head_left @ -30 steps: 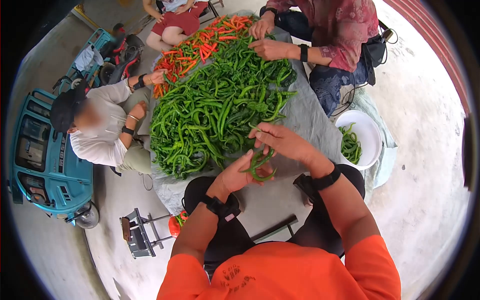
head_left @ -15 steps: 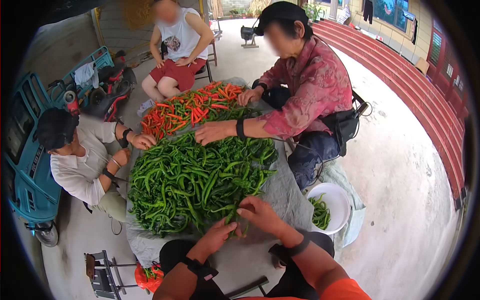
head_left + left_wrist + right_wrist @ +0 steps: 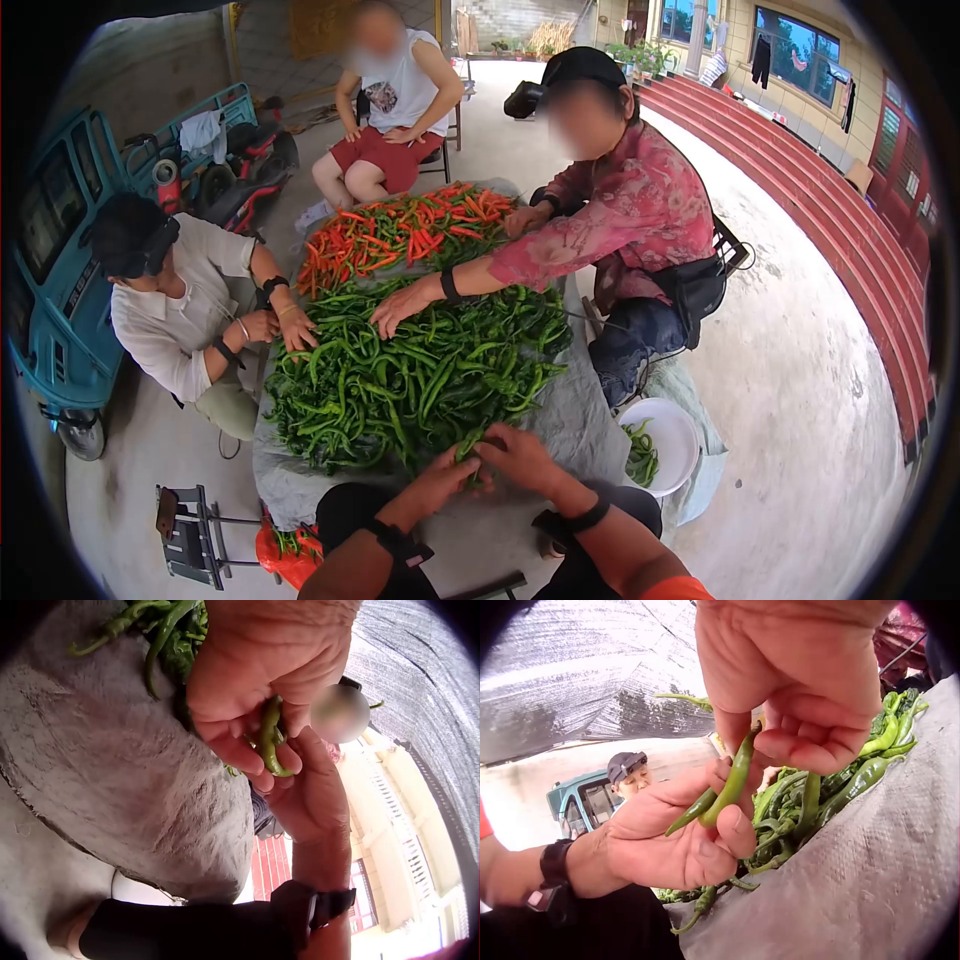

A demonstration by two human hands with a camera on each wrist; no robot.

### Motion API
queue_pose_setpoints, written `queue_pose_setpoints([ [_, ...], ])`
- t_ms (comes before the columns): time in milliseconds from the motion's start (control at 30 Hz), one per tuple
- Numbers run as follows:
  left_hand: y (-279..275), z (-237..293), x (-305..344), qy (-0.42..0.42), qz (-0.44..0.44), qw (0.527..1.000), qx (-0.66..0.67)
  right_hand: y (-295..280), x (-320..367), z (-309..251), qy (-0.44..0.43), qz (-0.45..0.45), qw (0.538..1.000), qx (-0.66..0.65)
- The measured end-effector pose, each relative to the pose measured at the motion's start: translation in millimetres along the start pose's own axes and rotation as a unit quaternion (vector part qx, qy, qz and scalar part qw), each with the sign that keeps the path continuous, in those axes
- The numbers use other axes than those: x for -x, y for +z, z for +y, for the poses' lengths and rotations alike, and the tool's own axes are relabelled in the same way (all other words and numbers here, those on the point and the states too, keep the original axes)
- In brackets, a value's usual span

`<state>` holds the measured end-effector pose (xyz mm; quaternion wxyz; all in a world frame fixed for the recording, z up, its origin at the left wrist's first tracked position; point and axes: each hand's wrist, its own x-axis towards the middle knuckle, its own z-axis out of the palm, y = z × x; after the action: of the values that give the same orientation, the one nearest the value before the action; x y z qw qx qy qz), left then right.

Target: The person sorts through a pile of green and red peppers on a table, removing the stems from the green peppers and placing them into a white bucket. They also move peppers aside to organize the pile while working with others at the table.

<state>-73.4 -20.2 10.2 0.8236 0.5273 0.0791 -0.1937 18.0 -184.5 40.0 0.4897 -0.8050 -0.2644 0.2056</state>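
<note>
In the right wrist view, my left hand [image 3: 671,836] holds green peppers [image 3: 736,776] in its curled fingers, palm up. My right hand [image 3: 799,682] pinches the stem end of one pepper between thumb and finger. The left wrist view shows my left hand [image 3: 274,656] around a curved green pepper [image 3: 268,739], with my right hand [image 3: 315,795] touching it. In the head view my left hand [image 3: 437,487] and right hand [image 3: 522,460] meet at the near edge of a large pile of green peppers [image 3: 400,380].
Orange-red peppers [image 3: 400,230] lie behind the green ones on a grey sheet [image 3: 600,430]. A white basin [image 3: 675,450] with some green peppers stands at the right. One person reaches in from the left, another from the right; a third sits behind. A red bag [image 3: 285,560] lies lower left.
The head view has tilted up and shows more of the yard. My hands have come together at the peppers. The person at the right has moved a hand from the red peppers over the green pile.
</note>
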Motion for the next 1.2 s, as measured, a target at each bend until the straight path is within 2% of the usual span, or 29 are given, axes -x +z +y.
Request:
queue_pose_setpoints([
  [200,3,1,3,0.016,-0.003,0.999,0.038,-2,-7,-5,-0.042,0.097,0.99,-0.09],
  [267,-5,-1,1,0.016,0.0,0.999,0.033,-5,-16,5,-0.002,0.116,0.982,-0.148],
  [333,1,10,9,0.019,0.01,1.0,-0.005,-9,-22,1,0.001,0.164,0.973,-0.162],
  [433,-3,7,13,-0.01,0.038,0.998,-0.041,-17,-27,-3,0.017,0.173,0.97,-0.168],
  [533,-6,7,14,-0.034,0.034,0.999,-0.025,-12,-38,-2,-0.009,0.209,0.929,-0.306],
  [567,-7,8,13,-0.034,0.031,0.999,-0.009,-16,-37,-3,0.012,0.17,0.942,-0.288],
  [667,-17,1,20,-0.026,0.042,0.998,-0.031,1,-42,1,0.048,0.153,0.917,-0.365],
  [767,-13,8,20,0.007,0.035,0.999,-0.006,-1,-34,-4,0.057,0.133,0.945,-0.294],
  [967,-11,17,20,0.045,0.029,0.999,0.004,3,-23,-18,0.016,0.002,0.977,-0.211],
  [1067,-13,13,17,0.056,0.023,0.998,0.019,5,-18,-31,0.019,-0.035,0.977,-0.208],
  [1167,-15,13,14,0.074,0.024,0.996,0.045,0,-20,-28,0.057,-0.058,0.943,-0.323],
  [1200,-15,14,14,0.081,0.028,0.995,0.043,-1,-21,-26,0.051,-0.073,0.948,-0.307],
])
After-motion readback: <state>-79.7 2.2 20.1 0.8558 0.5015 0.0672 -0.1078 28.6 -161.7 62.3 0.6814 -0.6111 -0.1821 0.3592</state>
